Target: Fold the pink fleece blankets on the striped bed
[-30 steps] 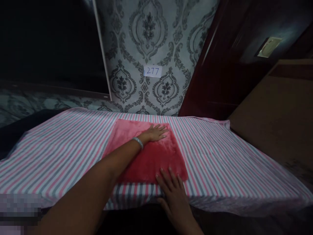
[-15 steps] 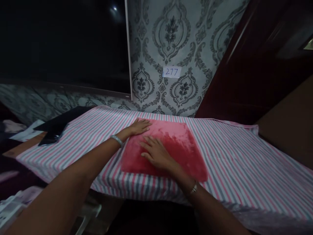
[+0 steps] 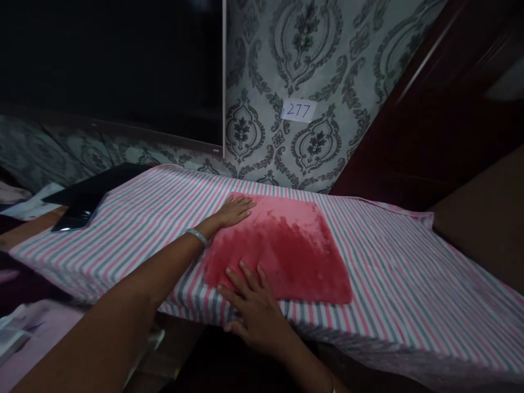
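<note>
A flat, red plush mat (image 3: 295, 245) lies on a striped cloth (image 3: 397, 278) that covers the table. Its pile shows lighter pink toward the far edge and darker red nearer me. My left hand (image 3: 236, 212) rests flat on the mat's far left corner, fingers stretched out. At the near edge, my right hand (image 3: 256, 305) has its fingers spread, with the fingertips over the mat and the palm past its edge. Neither hand grasps anything. A bracelet circles my left wrist.
A large dark screen (image 3: 110, 71) stands at the back left. Behind the table, a paper marked 277 (image 3: 298, 110) is fixed to the patterned wall. A black glossy object (image 3: 77, 212) lies at the table's left end. A dark red panel (image 3: 442, 109) leans at the right.
My right hand has slid from the mat's middle toward me, to its near edge. The pile there now looks smoother. My left hand stays at the far left corner. The view has shifted slightly.
</note>
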### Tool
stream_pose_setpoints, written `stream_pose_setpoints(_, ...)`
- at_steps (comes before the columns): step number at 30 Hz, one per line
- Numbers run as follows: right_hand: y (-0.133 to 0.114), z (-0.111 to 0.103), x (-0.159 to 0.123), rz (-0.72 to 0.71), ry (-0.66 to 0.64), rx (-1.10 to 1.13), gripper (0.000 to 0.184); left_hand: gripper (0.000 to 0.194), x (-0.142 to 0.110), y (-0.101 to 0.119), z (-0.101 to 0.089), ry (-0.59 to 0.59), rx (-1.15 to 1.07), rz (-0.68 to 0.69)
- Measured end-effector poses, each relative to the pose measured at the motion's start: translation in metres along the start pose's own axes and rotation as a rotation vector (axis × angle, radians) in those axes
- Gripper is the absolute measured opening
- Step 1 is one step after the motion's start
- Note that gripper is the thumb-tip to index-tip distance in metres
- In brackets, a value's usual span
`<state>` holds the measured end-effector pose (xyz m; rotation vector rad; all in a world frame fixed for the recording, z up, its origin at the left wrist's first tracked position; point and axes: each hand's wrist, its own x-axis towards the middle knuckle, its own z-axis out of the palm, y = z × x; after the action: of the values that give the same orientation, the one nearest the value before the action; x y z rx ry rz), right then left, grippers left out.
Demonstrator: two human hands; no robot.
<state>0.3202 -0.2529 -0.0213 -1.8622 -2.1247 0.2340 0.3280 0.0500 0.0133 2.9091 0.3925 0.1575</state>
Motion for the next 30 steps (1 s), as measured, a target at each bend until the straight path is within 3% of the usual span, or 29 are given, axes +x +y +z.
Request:
stream_pose_setpoints(3,-0.005,-0.001,-0.009,-0.039,0.014,0.053,0.070,0.057,0.000,0.001,0.000,-0.003,0.026,0.006)
stream_pose_setpoints(7,0.003,-0.017,-0.016,-0.059,0.081,0.076,0.063,0.057,-0.001,0.000,-0.010,-0.002,0.049,0.013)
stream_pose_setpoints(12,0.050,-0.054,-0.008,0.147,0.276,-0.061,0.050,0.057,0.008,0.006,-0.035,0.032,0.060,-0.003)
stream_pose_setpoints(16,0.088,-0.074,0.010,0.282,0.238,-0.177,0.052,0.060,0.029,0.039,-0.038,0.014,0.025,0.083)
stream_pose_setpoints(21,0.100,-0.065,0.015,0.351,0.124,-0.245,0.057,0.059,0.048,0.072,-0.007,-0.098,0.005,0.096)
stream_pose_setpoints(25,0.090,-0.051,-0.003,0.304,0.125,-0.254,0.060,0.057,0.049,0.069,0.014,-0.050,0.022,0.088)
stream_pose_setpoints(30,0.071,-0.034,-0.033,0.242,0.141,-0.237,0.068,0.058,0.050,0.063,0.018,-0.021,0.017,0.096)
